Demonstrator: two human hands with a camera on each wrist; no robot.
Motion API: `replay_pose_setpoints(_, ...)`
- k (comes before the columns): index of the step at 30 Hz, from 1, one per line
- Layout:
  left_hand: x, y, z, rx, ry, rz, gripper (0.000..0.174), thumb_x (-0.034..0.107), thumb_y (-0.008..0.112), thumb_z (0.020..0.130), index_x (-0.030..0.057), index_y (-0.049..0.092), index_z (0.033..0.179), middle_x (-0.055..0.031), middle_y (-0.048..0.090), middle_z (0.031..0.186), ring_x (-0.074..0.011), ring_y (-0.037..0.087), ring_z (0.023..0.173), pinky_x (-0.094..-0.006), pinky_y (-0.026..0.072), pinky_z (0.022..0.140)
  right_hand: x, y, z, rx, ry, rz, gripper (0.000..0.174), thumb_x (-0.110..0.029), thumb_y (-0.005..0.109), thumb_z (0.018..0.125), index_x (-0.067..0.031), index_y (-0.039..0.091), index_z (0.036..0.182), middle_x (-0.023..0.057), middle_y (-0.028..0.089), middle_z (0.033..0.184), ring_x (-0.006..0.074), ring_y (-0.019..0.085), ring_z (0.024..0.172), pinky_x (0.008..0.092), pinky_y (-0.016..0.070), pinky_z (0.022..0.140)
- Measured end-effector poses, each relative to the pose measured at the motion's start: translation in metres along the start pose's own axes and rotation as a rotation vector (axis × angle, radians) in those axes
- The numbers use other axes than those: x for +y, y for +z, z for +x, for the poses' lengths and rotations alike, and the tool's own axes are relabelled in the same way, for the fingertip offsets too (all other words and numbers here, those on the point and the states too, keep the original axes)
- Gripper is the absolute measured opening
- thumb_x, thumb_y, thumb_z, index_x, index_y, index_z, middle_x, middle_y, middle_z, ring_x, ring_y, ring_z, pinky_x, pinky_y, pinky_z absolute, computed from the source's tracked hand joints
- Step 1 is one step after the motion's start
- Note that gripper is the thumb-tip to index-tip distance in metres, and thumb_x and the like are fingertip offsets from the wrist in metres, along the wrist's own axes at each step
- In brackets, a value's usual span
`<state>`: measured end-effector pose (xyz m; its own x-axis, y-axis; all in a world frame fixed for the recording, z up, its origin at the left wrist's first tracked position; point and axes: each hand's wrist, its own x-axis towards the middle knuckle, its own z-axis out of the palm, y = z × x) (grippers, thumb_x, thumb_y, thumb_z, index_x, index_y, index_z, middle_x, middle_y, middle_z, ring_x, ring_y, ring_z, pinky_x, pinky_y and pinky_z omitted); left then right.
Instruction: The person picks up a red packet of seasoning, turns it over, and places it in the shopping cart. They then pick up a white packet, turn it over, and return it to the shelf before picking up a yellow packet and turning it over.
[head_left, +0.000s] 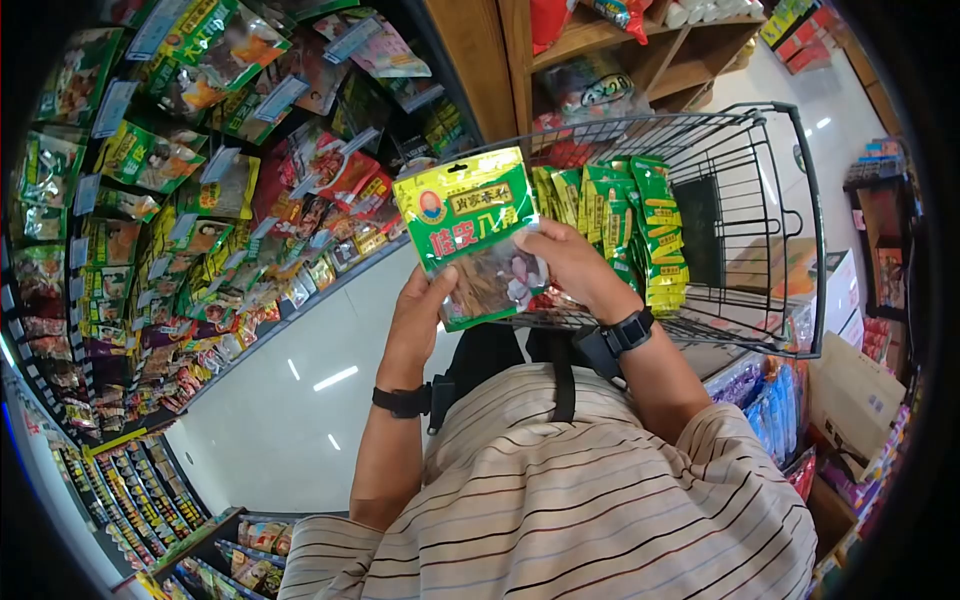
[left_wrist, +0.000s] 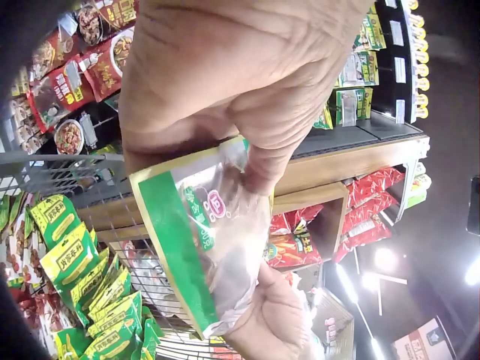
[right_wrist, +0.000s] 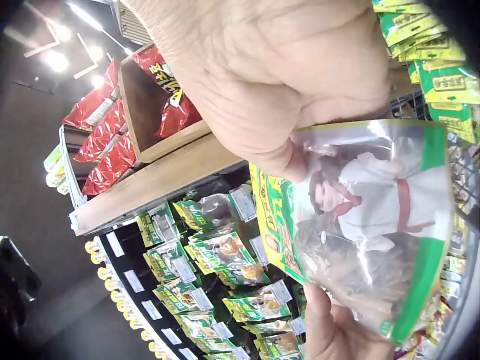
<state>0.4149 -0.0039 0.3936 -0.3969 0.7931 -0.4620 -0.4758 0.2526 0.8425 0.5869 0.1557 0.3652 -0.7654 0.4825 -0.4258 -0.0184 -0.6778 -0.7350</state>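
Both hands hold a green and yellow spice packet (head_left: 480,225) with a clear window, its printed front facing up toward the head camera. The left hand (head_left: 415,315) pinches its lower left edge, thumb on the front. On the other side the right hand (head_left: 580,265) grips the right edge with the thumb over the window. Dried brown pieces show through the plastic. In the left wrist view the packet's back (left_wrist: 176,240) shows a green band. The right wrist view shows a figure in white with a red belt printed on the packet (right_wrist: 375,195).
A black wire shopping cart (head_left: 770,120) stands just beyond the right hand, with rows of green and yellow packets (head_left: 620,220) inside. Hanging packets (head_left: 150,155) fill the shelf rack on the left. Wooden shelving (head_left: 690,60) stands behind the cart, and cartons (head_left: 855,400) are at the right.
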Motion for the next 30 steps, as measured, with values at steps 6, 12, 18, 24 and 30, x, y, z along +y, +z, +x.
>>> replay_pose_setpoints(6,0.0,-0.028,0.025,0.003,-0.057,-0.014,0.039,0.014,0.06,0.098,0.0037,0.053,0.136,-0.005,0.06,0.128,-0.0142,0.055,0.117,-0.0313,0.0431,0.102,0.005,0.011,0.021,0.045,-0.039,-0.006,0.023,-0.017,0.059,0.096,-0.0023,0.065,0.113,-0.0007,0.066,0.094,0.0055,0.057,0.082,0.0215,0.0446,0.073)
replay_pose_setpoints(12,0.006,-0.057,0.048,0.03,-0.058,-0.042,0.037,0.014,0.059,0.099,0.005,0.054,0.134,-0.0052,0.061,0.126,-0.0146,0.056,0.115,-0.0305,0.0441,0.101,0.005,0.027,0.059,0.046,-0.036,-0.128,0.024,-0.018,0.058,0.097,-0.0021,0.065,0.113,-0.0027,0.065,0.095,0.004,0.055,0.082,0.0209,0.0439,0.075)
replay_pose_setpoints(18,0.016,-0.086,0.071,0.08,-0.121,-0.039,0.03,0.017,0.056,0.101,0.0052,0.056,0.129,-0.0038,0.062,0.12,-0.0124,0.057,0.111,-0.029,0.0462,0.093,-0.001,0.05,0.08,0.112,-0.097,-0.139,0.025,-0.016,0.057,0.097,-0.0029,0.064,0.116,-0.0031,0.066,0.099,0.0039,0.056,0.084,0.021,0.0458,0.077)
replay_pose_setpoints(24,0.028,-0.086,0.084,0.012,0.029,0.085,0.037,0.024,0.055,0.101,0.008,0.051,0.134,-0.0028,0.058,0.124,-0.0122,0.055,0.113,-0.03,0.0469,0.092,-0.01,0.063,0.08,0.137,-0.139,-0.148,0.027,-0.014,0.057,0.098,-0.0012,0.063,0.12,0.0,0.067,0.105,0.0059,0.059,0.092,0.024,0.0464,0.086)
replay_pose_setpoints(30,0.054,-0.066,0.089,-0.117,0.1,-0.105,0.054,0.044,0.051,0.101,0.0135,0.041,0.144,-0.0081,0.055,0.135,-0.0197,0.056,0.119,-0.039,0.0463,0.1,-0.057,0.122,0.055,0.023,-0.19,-0.455,0.031,-0.022,0.057,0.099,-0.0011,0.061,0.122,0.0025,0.065,0.102,0.0073,0.058,0.092,0.0249,0.0475,0.083)
